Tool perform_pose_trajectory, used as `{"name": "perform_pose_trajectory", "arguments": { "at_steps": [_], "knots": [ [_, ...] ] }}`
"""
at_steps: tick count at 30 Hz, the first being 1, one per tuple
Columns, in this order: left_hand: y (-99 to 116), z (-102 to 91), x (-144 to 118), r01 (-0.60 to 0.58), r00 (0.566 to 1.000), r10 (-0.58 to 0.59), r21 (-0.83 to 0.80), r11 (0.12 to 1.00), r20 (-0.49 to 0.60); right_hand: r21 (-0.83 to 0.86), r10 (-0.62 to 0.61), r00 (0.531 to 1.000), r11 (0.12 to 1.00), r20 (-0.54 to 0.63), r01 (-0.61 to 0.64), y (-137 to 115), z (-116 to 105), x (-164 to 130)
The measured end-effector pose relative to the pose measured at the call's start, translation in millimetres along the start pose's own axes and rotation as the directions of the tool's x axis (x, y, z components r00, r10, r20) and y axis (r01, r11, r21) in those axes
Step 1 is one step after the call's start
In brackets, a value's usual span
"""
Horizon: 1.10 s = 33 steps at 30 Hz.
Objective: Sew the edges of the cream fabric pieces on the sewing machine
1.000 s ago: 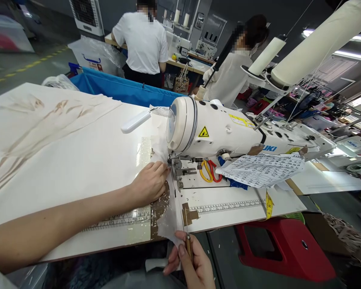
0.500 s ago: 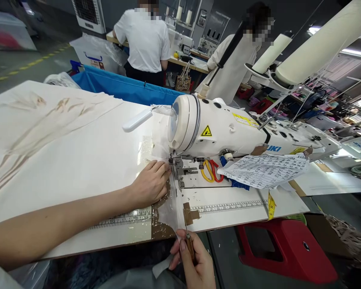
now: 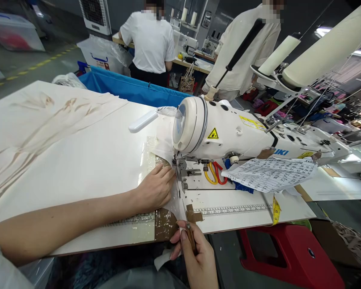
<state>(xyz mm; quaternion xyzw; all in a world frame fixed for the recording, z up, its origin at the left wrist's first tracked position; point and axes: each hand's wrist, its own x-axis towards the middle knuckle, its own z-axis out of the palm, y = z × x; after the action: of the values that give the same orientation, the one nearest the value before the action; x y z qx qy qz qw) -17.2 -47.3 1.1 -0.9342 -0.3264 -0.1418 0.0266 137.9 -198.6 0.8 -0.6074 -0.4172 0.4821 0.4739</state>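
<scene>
My left hand (image 3: pixel 155 188) lies flat on a strip of thin white fabric (image 3: pixel 171 202), pressing it to the table just left of the presser foot (image 3: pixel 178 165) of a white sewing machine (image 3: pixel 228 130). My right hand (image 3: pixel 195 259) is at the table's front edge, pinching the near end of that fabric together with a wooden-handled awl (image 3: pixel 189 233) whose metal tip points toward the needle. The fabric runs from under the foot toward me and hangs off the edge.
Yellow and red scissors (image 3: pixel 212 172) and a printed paper sheet (image 3: pixel 270 173) lie under the machine arm. A tape ruler (image 3: pixel 228 208) runs along the white table (image 3: pixel 63 160). A red stool (image 3: pixel 289 253) stands below right. Two people work at benches behind a blue bin (image 3: pixel 129 88).
The fabric has fed away from me under the foot, so less of it hangs over the edge. My right hand has risen to the table edge, following it. The person at back right has stood up.
</scene>
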Motion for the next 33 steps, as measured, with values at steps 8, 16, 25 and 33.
{"name": "perform_pose_trajectory", "arguments": {
  "at_steps": [8,16,25,33],
  "knots": [
    [-5.0,1.0,4.5,0.055,0.996,-0.054,-0.013,0.998,0.066,-0.135,-0.132,0.988,0.981,0.075,0.142,-13.0,-4.1,-8.9],
    [-23.0,10.7,19.1,0.071,0.996,-0.069,-0.035,0.997,0.052,-0.317,-0.382,0.917,0.860,0.116,0.399,-62.3,4.2,-15.3],
    [-44.4,13.2,26.9,0.091,0.989,-0.113,-0.213,0.973,-0.094,-0.400,-0.551,0.779,0.668,0.300,0.627,-33.7,-3.7,10.4],
    [-63.0,17.5,21.1,0.021,0.984,-0.106,-0.493,0.870,-0.144,-0.807,-0.573,0.815,0.436,0.093,0.398,-11.2,0.1,60.0]
  ]
}}
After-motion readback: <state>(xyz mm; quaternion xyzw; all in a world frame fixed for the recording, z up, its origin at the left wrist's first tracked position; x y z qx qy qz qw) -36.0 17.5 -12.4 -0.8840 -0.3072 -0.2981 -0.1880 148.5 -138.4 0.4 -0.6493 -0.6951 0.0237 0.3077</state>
